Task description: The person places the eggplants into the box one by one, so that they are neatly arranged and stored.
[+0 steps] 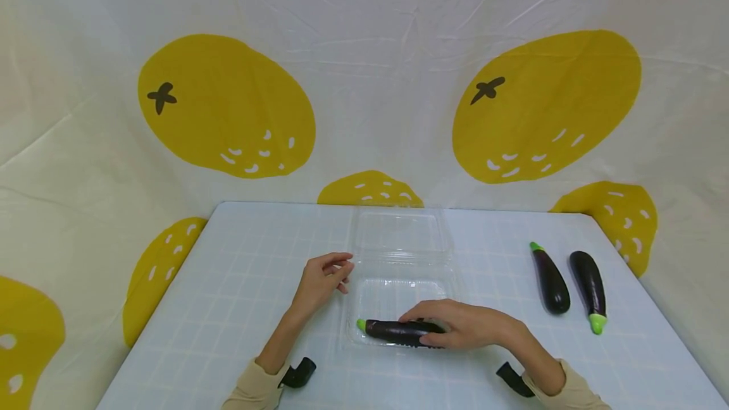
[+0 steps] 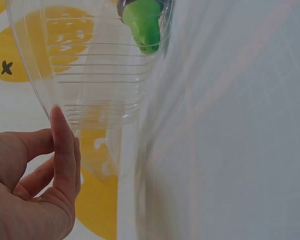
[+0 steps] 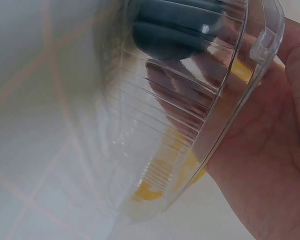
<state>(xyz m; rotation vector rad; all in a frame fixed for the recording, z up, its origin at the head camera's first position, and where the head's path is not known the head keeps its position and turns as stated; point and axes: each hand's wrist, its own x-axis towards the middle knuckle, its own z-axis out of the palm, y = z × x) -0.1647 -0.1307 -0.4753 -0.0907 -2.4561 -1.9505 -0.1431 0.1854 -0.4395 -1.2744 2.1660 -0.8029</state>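
Note:
A clear plastic clamshell container (image 1: 378,290) lies with its lid (image 1: 398,233) folded back toward the far edge of the table. Inside its near part is a dark purple eggplant (image 1: 393,331), lying sideways, green stem to the left. My right hand (image 1: 469,326) holds this eggplant from above by its right end. Through the container wall (image 3: 225,95), the right wrist view shows the eggplant's dark rounded end (image 3: 175,35). At the container's left rim is my left hand (image 1: 323,280), loosely bent; in the left wrist view a fingertip (image 2: 58,112) appears to touch the rim.
Two more eggplants, one with its stem away (image 1: 551,283) and one with its stem toward me (image 1: 589,283), lie on the right of the table (image 1: 245,252). A white cloth with yellow fruit prints (image 1: 387,112) hangs behind the table.

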